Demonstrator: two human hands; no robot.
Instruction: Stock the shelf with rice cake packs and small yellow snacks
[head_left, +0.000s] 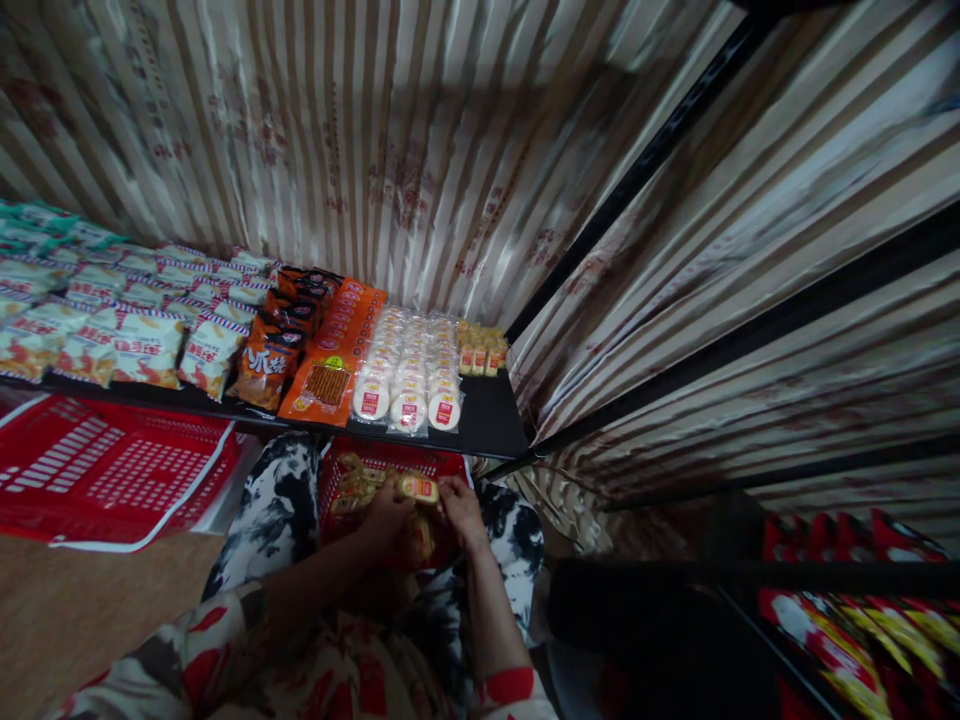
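Note:
Between my two hands is a small yellow snack pack (418, 488) with a red-and-orange label. My left hand (386, 510) grips its left end, fingers closed. At its right end, the fingers of my right hand (461, 508) are pinched on the wrapper. Beneath my hands a red basket (452, 465) rests between my knees, holding more golden packs (358, 480), partly hidden by my hands and arms. Similar yellow packs (480, 350) stand in rows at the right end of the black shelf (491, 415).
Left of those packs lie round white wrapped crackers (409, 410), an orange snack bag (330, 360), brown bags (270, 355) and white chip bags (150, 345). Another red basket (112, 470) sits at lower left. Black metal bars (645, 420) and striped curtains (420, 150) bound the right and back.

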